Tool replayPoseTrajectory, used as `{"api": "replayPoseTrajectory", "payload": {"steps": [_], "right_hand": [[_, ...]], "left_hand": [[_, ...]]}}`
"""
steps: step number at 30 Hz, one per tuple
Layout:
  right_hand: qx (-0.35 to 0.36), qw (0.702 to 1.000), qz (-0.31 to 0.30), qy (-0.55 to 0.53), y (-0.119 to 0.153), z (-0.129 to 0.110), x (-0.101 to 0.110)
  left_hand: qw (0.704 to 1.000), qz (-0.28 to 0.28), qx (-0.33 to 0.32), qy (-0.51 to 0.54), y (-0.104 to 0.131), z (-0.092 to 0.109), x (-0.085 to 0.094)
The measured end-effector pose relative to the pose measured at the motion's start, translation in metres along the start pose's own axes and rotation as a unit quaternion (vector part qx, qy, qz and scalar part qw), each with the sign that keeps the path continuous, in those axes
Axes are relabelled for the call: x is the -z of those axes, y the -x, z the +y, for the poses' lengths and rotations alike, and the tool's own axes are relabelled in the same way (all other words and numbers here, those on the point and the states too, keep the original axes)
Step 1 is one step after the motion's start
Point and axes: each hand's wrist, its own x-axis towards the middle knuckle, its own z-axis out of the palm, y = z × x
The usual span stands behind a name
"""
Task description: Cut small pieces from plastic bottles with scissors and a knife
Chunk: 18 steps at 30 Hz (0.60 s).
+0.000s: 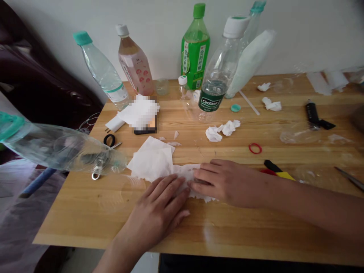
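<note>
Left hand (162, 203) and right hand (224, 182), both flat and open, press a tissue (159, 161) apparently half smoothed; crumpled wads (223, 131) lie farther off.

Left hand (159, 206) bare, right hand (227, 182) bare, forearms unsleeved, no rings

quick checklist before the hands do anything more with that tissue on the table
1. Both hands on the tissue: ok; left hand and right hand press it flat.
2. Tissue whole: not ok; the edge under the right hand looks ragged.
3. Scissors reachable: ok, just left of the tissue.
4. Clear bottle lying on its side at the left edge, stable: cannot tell.
5. Upright bottles away from the hands: ok; the green bottle stands by the wall.
6. Red rubber band clear of the tissue: ok.
</note>
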Motion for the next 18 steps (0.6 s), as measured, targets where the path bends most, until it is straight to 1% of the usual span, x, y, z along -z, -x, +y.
{"api": "replayPoseTrajectory", "payload": {"steps": [9,14,16,18], "right_hand": [[-0.001,1.0,0.004,-0.022,-0.0046,0.0026,-0.0034],[-0.008,1.0,0.002,-0.026,-0.0063,0.0021,-0.005],[-0.011,1.0,0.0,-0.028,-0.0068,0.0034,-0.0035],[-0.017,0.999,0.009,-0.032,-0.0055,0.0049,0.0027]], "left_hand": [[0.999,0.031,0.007,0.01,-0.0005,0.001,-0.0001],[0.999,0.035,0.006,0.014,0.0002,0.0013,0.0003],[0.999,0.039,0.005,0.013,-0.0001,0.0014,0.0008],[0.999,0.044,0.007,0.011,-0.0002,0.0015,0.0011]]}}
